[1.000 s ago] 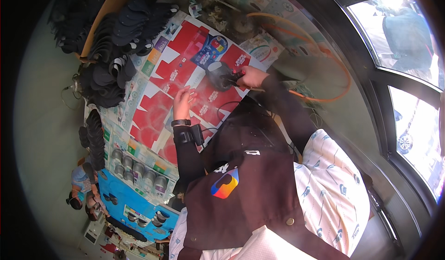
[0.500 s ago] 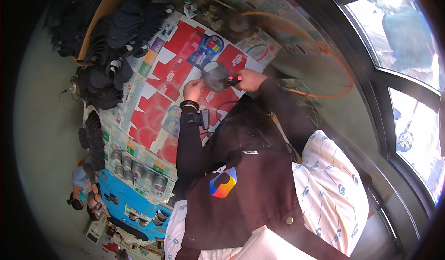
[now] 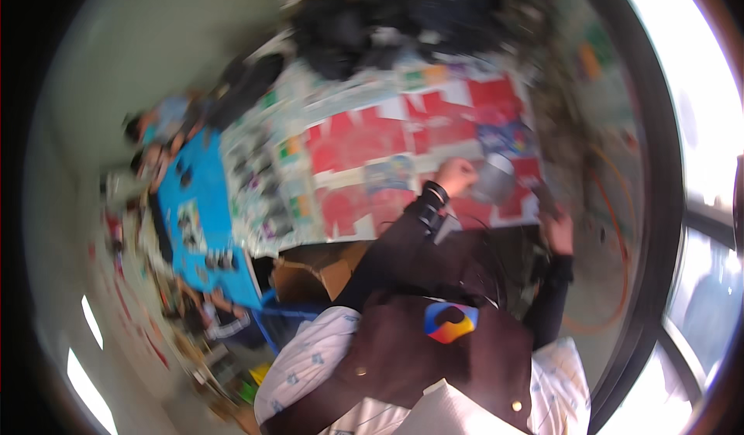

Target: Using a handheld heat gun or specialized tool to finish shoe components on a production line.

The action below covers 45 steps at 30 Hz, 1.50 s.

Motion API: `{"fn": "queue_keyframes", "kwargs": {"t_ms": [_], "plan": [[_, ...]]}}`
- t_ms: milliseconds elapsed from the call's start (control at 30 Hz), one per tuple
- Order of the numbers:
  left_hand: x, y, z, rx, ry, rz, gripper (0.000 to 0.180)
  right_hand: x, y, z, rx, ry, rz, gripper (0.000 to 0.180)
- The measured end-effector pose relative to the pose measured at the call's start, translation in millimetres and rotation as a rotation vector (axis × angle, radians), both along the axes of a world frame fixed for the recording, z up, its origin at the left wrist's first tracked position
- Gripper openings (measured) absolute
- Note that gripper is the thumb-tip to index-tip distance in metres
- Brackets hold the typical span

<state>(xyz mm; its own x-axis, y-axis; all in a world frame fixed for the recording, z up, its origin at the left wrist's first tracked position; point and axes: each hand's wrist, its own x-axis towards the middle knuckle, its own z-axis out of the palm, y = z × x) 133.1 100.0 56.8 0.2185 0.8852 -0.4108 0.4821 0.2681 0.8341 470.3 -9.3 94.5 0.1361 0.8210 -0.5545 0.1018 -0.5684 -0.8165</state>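
Note:
Motion blurs the whole view. My left hand (image 3: pixel 456 176) is closed, its fingertips at the left edge of a grey curved piece (image 3: pixel 491 184) with a paler top, like a shoe-sole or cup-shaped part. That piece is over red and white printed card (image 3: pixel 360 137) on the table. To the right, near the table's edge, my right hand (image 3: pixel 559 232) is closed round a dark hand tool (image 3: pixel 545 201), whose kind is too smeared to make out. The tool and the grey piece are apart. A dark band and a small device sit on my left wrist.
Heaps of dark curved pieces (image 3: pixel 333 32) line the far side. Grey round parts (image 3: pixel 263 179) stand on the left, before a blue table (image 3: pixel 198 210) where other people (image 3: pixel 167 117) sit. Below the table is a cardboard box (image 3: pixel 310 276). An orange hose (image 3: pixel 622 257) loops at right.
The view has swung round, so the table now lies crosswise. My right hand has drawn away from the grey piece to the right with the dark tool. My left hand stays by the piece.

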Motion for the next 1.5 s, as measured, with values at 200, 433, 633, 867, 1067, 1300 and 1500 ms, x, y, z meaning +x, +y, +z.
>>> {"fn": "queue_keyframes", "kwargs": {"t_ms": [200,433,633,867,1067,1300,1500], "plan": [[-195.0,-27.9,95.4,-0.202,-0.857,0.613,0.014,-30.1,25.7,16.9,0.017,0.008,0.061,0.026],[-520.4,-168.3,108.7,0.524,-0.793,1.257,0.045,-134.7,71.0,45.1,0.038,0.05,0.256,0.03],[-719.6,-239.2,19.1,0.603,-0.729,1.682,0.063,-205.9,57.6,62.1,0.122,0.001,0.254,0.034],[-910.6,-282.4,-144.7,0.265,1.332,0.536,0.023,-325.4,49.2,105.6,0.116,0.017,0.277,0.037],[-934.5,-252.8,-174.8,-0.076,1.204,0.729,0.028,-324.9,49.5,109.8,0.023,-0.172,0.283,0.028],[-789.8,-132.2,-134.9,0.687,0.994,1.138,0.024,-347.5,45.1,124.9,-0.054,-0.208,0.216,0.027],[-496.8,149.6,10.7,0.442,-0.209,0.889,0.04,-331.2,13.1,131.1,-0.027,-0.243,0.155,0.031]]}}
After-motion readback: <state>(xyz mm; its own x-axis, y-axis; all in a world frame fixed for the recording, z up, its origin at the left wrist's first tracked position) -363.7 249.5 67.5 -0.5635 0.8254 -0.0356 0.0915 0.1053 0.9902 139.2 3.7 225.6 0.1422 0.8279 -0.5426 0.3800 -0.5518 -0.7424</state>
